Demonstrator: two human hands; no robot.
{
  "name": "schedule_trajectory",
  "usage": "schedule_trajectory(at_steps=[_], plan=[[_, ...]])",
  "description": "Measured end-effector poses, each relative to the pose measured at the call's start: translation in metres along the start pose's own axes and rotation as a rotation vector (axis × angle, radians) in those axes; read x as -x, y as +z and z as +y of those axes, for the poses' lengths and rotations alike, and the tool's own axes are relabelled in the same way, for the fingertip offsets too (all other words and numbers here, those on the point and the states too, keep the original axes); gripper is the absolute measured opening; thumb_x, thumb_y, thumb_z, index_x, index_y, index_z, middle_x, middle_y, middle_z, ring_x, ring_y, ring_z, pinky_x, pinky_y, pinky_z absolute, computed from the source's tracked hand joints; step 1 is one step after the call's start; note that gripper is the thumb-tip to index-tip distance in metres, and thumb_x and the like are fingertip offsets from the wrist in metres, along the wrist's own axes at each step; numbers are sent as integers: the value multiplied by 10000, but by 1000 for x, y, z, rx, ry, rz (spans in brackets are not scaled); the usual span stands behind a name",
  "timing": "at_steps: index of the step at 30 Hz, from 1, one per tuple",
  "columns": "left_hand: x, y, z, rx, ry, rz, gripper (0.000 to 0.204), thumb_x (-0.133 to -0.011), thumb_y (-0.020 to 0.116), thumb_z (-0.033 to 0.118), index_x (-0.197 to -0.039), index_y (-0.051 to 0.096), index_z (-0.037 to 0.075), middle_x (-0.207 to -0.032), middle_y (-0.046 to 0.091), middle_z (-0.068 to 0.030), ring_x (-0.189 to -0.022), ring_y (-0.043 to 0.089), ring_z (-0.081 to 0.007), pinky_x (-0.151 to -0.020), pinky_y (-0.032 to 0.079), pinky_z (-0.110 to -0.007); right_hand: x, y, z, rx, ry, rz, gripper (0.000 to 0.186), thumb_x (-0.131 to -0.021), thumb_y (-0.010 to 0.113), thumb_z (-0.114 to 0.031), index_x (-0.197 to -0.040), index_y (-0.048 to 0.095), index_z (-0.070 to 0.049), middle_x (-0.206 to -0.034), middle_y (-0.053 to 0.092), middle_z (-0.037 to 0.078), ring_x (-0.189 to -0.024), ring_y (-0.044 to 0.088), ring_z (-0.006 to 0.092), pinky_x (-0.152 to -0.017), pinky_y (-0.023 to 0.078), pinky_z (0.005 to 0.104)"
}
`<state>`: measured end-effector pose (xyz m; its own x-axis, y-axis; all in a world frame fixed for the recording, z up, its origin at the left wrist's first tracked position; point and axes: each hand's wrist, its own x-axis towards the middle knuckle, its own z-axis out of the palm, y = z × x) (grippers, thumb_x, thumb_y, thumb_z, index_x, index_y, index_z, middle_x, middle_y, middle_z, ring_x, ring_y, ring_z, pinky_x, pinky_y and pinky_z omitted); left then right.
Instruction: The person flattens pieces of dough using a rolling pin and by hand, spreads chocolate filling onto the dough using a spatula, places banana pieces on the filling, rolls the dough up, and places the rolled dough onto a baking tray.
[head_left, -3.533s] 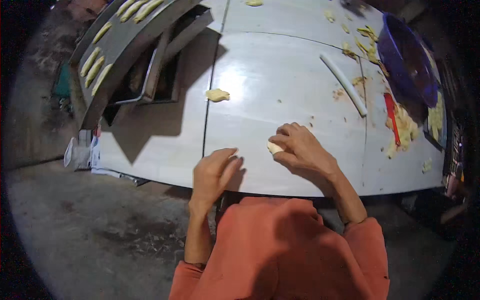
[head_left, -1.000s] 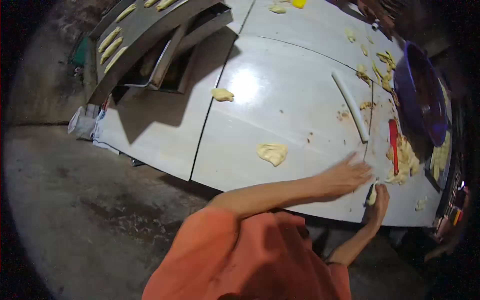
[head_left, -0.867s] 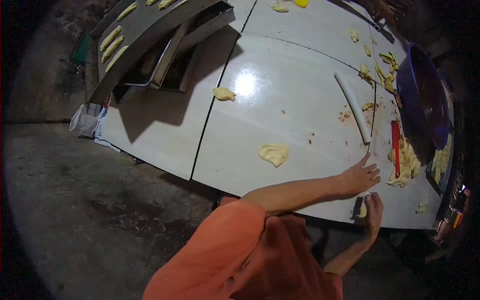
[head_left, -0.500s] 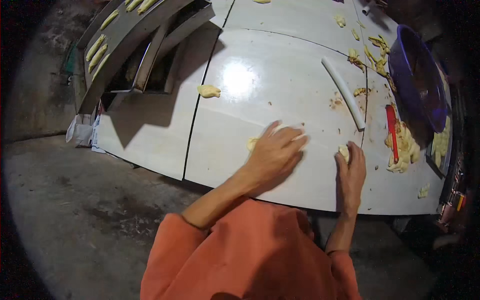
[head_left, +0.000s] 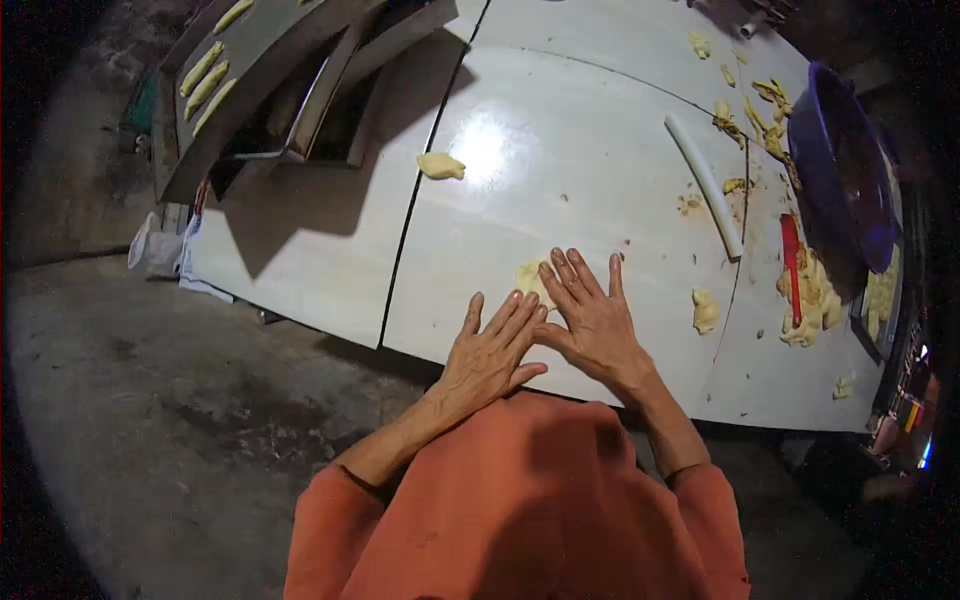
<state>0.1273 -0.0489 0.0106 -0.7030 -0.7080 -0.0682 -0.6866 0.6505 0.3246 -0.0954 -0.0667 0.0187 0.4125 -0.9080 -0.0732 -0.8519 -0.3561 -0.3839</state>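
A flat piece of pale yellow dough (head_left: 529, 277) lies on the white table near its front edge, partly covered by my fingers. My left hand (head_left: 489, 352) is spread out, its fingertips at the near side of that dough. Beside it my right hand (head_left: 595, 318) also lies open, palm down, its fingers at the dough's right side. Neither hand grips anything. To the right rests a loose lump of dough (head_left: 705, 311). A shaped dough piece (head_left: 441, 166) sits farther off, by the dark seam in the table.
A white rod (head_left: 704, 188) lies right of centre. Beyond it are a purple basin (head_left: 838, 165), a red-handled tool (head_left: 791, 268) on a dough mass (head_left: 815, 310), and scattered filling scraps (head_left: 762, 125). At far left, a metal tray (head_left: 215, 135) on a stand holds several dough rolls.
My right hand has let go of the dough lump at the right and come left beside my left hand. My left hand has drawn back toward me, baring more of the flat dough.
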Motion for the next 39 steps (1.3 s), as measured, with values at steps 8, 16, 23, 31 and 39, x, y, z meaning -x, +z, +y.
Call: schedule_trajectory(at_steps=[8, 16, 23, 31, 39], plan=[[-38, -24, -13, 15, 1, 129, 819, -959, 557, 596, -1551, 389, 55, -1616, 385, -159, -1515, 329, -327, -1195, 116, -721, -3, -56, 108, 117, 560, 701, 505, -970, 637, -263, -1407, 575, -18, -1474, 531, 205, -1370, 481, 392, -1148, 360, 528], [-39, -19, -30, 98, -109, 76, 878, -958, 576, 590, -1595, 308, 49, -1649, 306, -205, -1534, 271, -385, -1177, 118, -743, 9, -61, 169, 132, 599, 547, 381, -1014, 576, -241, -1310, 611, -4, -1156, 644, 219, -1092, 598, 389, -952, 479, 482], [-27, -23, -35, 61, -52, 551, 856, -914, 697, 488, -1575, 369, 55, -1639, 320, -218, -1522, 298, -387, -1163, 171, -731, 19, -39, 30, -85, 139, 184, 440, -964, 639, -245, -1360, 590, -61, -1286, 629, 137, -1210, 557, 344, -1072, 366, 493], [-80, -33, -46, 33, -346, 127, 589, -1039, 497, 359, -1524, 438, 29, -1613, 352, -238, -1530, 256, -417, -1166, 96, -748, -24, -8, 22, 220, 417, 153, 631, -1035, 500, -481, -1559, 437, -137, -1638, 361, 142, -1547, 234, 366, -1211, 78, 681], [-189, -43, -105, -165, -313, 505, 555, -1012, 521, 342, -1511, 475, 103, -1577, 377, -305, -1516, 268, -455, -1136, 55, -790, -130, -37, 77, 305, 417, 411, 594, -1019, 539, -460, -1512, 489, -134, -1611, 353, 243, -1533, 213, 449, -1172, 132, 740]])
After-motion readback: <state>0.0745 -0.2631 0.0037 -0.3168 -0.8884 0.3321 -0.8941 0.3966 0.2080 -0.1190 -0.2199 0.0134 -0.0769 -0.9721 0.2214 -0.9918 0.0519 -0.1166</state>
